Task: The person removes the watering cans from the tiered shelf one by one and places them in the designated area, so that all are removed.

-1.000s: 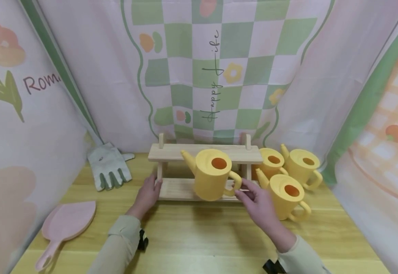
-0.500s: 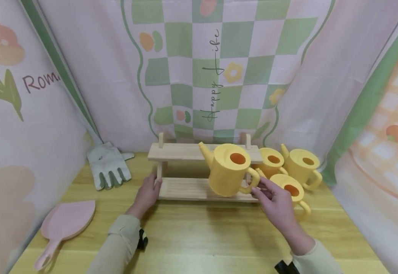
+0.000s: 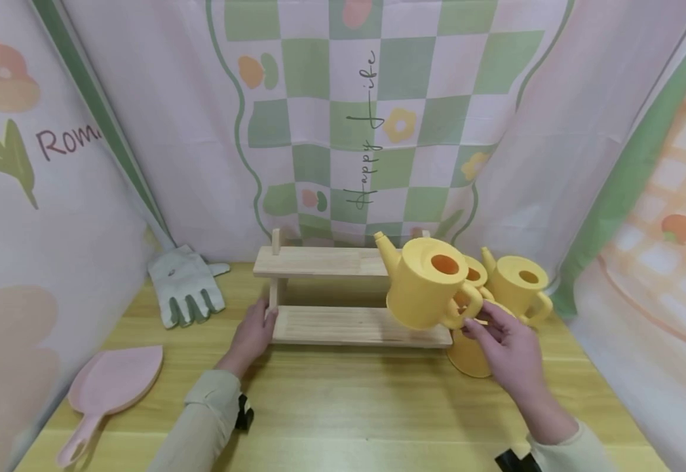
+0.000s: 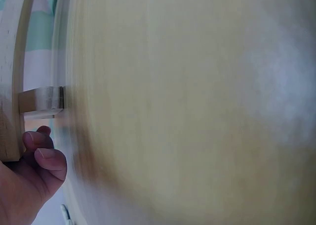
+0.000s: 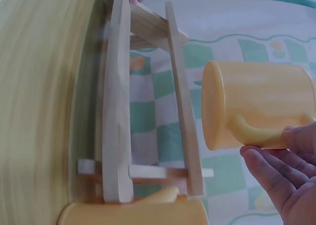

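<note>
A yellow watering can (image 3: 422,288) with an orange inside hangs in the air before the right part of a two-tier wooden shelf (image 3: 331,326), spout to the left. My right hand (image 3: 510,354) pinches its handle between thumb and fingers, which the right wrist view also shows on the can's handle (image 5: 259,136). At the shelf's left end my left hand (image 3: 253,334) grips the lower board; in the left wrist view its fingers (image 4: 49,160) curl by the board's edge. The held can and right hand partly cover the other cans.
Several more watering cans stand right of the shelf: one at the back right (image 3: 519,282), one in front (image 3: 469,357), another mostly hidden. On the left lie a grey-white work glove (image 3: 186,285) and a pink dustpan (image 3: 118,380). A patterned curtain (image 3: 307,131) hangs behind.
My right hand has carried the watering can to the right and slightly up, from mid-shelf to the shelf's right end. The left hand stays at the shelf's left end.
</note>
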### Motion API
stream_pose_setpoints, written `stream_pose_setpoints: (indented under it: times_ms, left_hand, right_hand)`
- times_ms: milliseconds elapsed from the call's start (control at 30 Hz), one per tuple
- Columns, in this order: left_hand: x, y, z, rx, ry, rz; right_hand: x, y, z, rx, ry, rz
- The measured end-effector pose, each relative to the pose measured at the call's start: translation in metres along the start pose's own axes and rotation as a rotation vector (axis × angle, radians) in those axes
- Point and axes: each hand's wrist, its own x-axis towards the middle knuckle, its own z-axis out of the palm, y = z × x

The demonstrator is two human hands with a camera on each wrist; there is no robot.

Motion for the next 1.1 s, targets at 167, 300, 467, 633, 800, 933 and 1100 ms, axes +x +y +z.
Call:
stream_pose_setpoints:
  times_ms: [167, 300, 467, 633, 800, 933, 1100]
  left_hand:
    - [-0.001, 0.001, -0.001, -0.006, -0.008, -0.009]
    - [-0.001, 0.001, -0.001, -0.01, -0.016, -0.016]
    - [-0.001, 0.0, -0.001, -0.012, -0.017, -0.01]
    - [0.0, 0.0, -0.002, -0.006, -0.021, -0.002]
    - [0.0, 0.0, -0.002, -0.006, -0.025, -0.01]
    - [0.0, 0.001, -0.002, -0.01, -0.026, -0.011]
    - [0.0, 0.001, -0.002, -0.016, -0.024, -0.007]
  right_hand:
    - [0.001, 0.002, -0.013, -0.006, 0.027, 0.005]
    - [0.002, 0.004, -0.023, -0.001, 0.042, 0.02]
    - [0.002, 0.007, -0.036, 0.029, 0.044, 0.048]
    - [0.001, 0.008, -0.051, -0.005, 0.045, 0.088]
    - [0.003, 0.01, -0.063, -0.1, 0.069, 0.073]
    - [0.002, 0.015, -0.072, -0.109, 0.089, 0.093]
    - [0.001, 0.023, -0.087, -0.106, 0.104, 0.128]
